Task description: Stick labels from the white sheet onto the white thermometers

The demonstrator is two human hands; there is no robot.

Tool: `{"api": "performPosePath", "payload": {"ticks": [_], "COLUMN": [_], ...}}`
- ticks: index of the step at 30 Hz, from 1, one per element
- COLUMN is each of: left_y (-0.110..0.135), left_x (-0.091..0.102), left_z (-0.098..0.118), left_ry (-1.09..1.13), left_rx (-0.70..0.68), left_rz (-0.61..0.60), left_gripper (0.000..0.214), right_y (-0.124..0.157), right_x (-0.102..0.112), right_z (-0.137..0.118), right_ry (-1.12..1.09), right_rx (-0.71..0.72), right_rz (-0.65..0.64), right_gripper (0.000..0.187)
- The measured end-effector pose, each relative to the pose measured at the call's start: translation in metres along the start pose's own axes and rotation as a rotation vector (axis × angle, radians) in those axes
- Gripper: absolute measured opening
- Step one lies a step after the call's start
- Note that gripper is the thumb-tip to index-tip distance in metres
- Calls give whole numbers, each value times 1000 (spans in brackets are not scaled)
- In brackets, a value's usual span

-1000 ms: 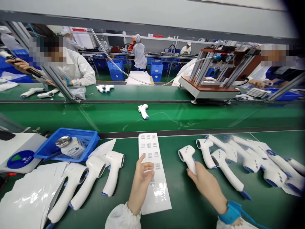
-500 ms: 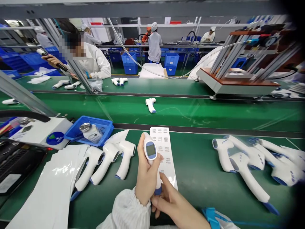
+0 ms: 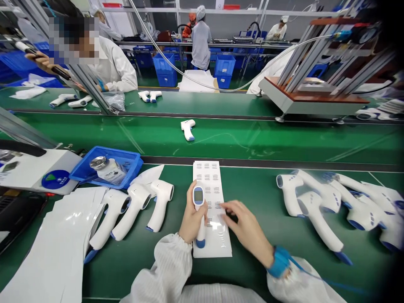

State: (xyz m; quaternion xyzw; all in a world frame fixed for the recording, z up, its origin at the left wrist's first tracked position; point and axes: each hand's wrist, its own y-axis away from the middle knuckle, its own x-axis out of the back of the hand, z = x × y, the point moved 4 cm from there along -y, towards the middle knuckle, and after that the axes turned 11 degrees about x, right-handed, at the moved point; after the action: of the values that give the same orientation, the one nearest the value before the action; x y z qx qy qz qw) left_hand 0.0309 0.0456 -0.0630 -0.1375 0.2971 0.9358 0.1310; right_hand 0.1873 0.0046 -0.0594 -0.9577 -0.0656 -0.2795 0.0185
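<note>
My left hand [image 3: 192, 219] is wrapped round a white and blue infrared thermometer [image 3: 200, 214], held with its small grey screen facing up. Beneath it on the green table lies a sheet of labels [image 3: 212, 240] with rows of small dark print. At the right edge of this sheet is my right hand [image 3: 243, 223], fingers slightly parted and tips by the printed labels; nothing shows in them. Whether the tips press on a label is too fine to tell. Left of my left hand, three more thermometers [image 3: 159, 206] lie on the table.
Several thermometers [image 3: 320, 214] lie in a group at the right. A blue tray [image 3: 139, 162] holding a metal-capped bottle [image 3: 109, 168] stands behind stacked white sheets [image 3: 59, 235]. One thermometer [image 3: 188, 129] rests on the green conveyor belt [image 3: 240, 134]. A co-worker [image 3: 110, 65] sits opposite.
My right hand has left the thermometer's handle and moved right to the label sheet. My left hand still holds the thermometer, lower and less upright. The view has tilted down.
</note>
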Motion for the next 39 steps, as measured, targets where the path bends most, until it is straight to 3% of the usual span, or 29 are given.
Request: {"api": "performPosePath", "payload": {"ticks": [2, 5, 14, 19, 22, 24, 26, 29, 31, 39], "left_y": [1, 2, 0, -2, -2, -3, -6, -11, -13, -15], "left_x": [-1, -2, 0, 0, 1, 2, 3, 4, 5, 7], "left_z": [2, 3, 2, -4, -4, -3, -6, -14, -16, -15], "left_ry": [6, 6, -11, -16, -29, -15, -6, -33, -60, -82], "left_rx": [6, 16, 8, -44, -135, -200, -199, -110, -111, -197], "left_rz": [12, 16, -21, -8, 16, 27, 6, -33, -25, 5], "left_gripper": [80, 81, 81, 73, 66, 64, 68, 82, 84, 76], "right_y": [-18, -32, -50, -31, -19, -21, -35, -63, -77, -91], "right_x": [6, 3, 4, 3, 2, 2, 4, 8, 8, 6], "right_z": [12, 23, 16, -23, -45, -54, -59, -59, -56, -56], "right_ry": [137, 185, 189, 381, 104, -118, -186, -112, -108, -181], "right_rx": [87, 151, 168, 441, 389, 297, 256, 274, 285, 259], "right_rz": [120, 148, 37, -199, -425, -495, -418, -198, -125, -111], "right_gripper": [19, 17, 8, 15, 13, 12, 10, 10, 9, 8]}}
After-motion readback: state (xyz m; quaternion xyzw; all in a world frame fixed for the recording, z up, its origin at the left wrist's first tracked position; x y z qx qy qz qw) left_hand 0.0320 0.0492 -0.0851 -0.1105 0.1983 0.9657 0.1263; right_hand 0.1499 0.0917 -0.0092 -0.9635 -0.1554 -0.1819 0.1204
